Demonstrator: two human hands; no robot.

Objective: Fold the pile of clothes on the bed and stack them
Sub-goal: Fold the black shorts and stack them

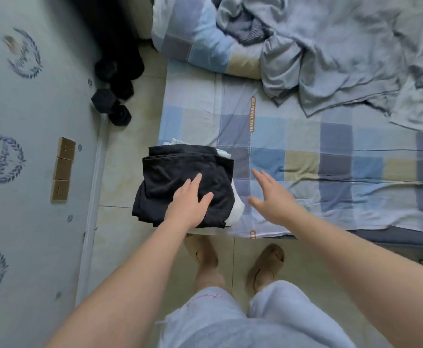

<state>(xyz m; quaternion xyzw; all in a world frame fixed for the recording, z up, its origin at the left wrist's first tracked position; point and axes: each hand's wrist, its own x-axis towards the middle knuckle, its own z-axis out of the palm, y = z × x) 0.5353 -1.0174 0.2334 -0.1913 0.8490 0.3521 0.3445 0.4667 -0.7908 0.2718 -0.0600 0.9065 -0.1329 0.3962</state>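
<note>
Two hands lie open: left hand (189,205) rests flat on the folded black cloth garment (180,169) topping the stack (238,209) at the checked bed sheet (306,159) corner; right hand (272,197) hovers beside, empty. Light, floppy cloth, probably; best lifted from underneath.

Black dumbbells (111,104) on floor (127,151); brown sockets (63,169) on wall (42,101).

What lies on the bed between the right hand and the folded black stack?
Head view: a white garment edge poking from under the black stack, then bare checked sheet before the right hand.
</note>
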